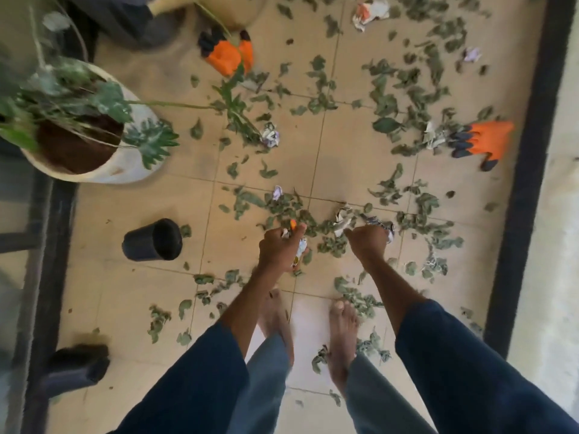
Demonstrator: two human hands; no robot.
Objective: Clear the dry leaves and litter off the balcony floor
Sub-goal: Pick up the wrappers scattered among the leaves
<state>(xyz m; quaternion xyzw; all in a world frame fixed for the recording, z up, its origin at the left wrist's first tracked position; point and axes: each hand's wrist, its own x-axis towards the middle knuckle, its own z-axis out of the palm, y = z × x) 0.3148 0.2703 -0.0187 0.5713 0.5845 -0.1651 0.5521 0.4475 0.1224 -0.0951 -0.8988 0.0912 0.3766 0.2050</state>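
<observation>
looking straight down on a tiled balcony floor (344, 158), strewn with dry leaves (387, 124) from the far edge to the bare feet (343, 333) at the bottom of the view. bending low over the thickest band of leaves, both arms out in dark blue sleeves (454, 355).

left hand (280, 250) curled tight around a wad of crumpled wrappers (300, 250), white with a flash of orange and yellow poking out past the knuckles. right hand (369, 242) likewise fisted, gripping a crumpled scrap of printed paper (389, 230) at its outer side. whether either fist touches the tiles, impossible to tell.

between the two fists, on the floor, another crumpled paper ball (341, 219). more litter further out: a paper wad (271, 137) by the tip of a long green stem, a white-and-orange wad (369, 10) near the top edge, a lilac scrap (471, 54) toward the upper right.

an orange-and-black glove (230, 56) at upper centre; a second glove (484, 140) well apart near the right side, just beside a pale scrap.

at left, a white pot (125, 170) of dark soil and a leafy plant; nearer the left hand, a small black pot (150, 241) tipped on its side, mouth toward the hands. along the right, a dark strip (529, 183) bordering the tiles.
</observation>
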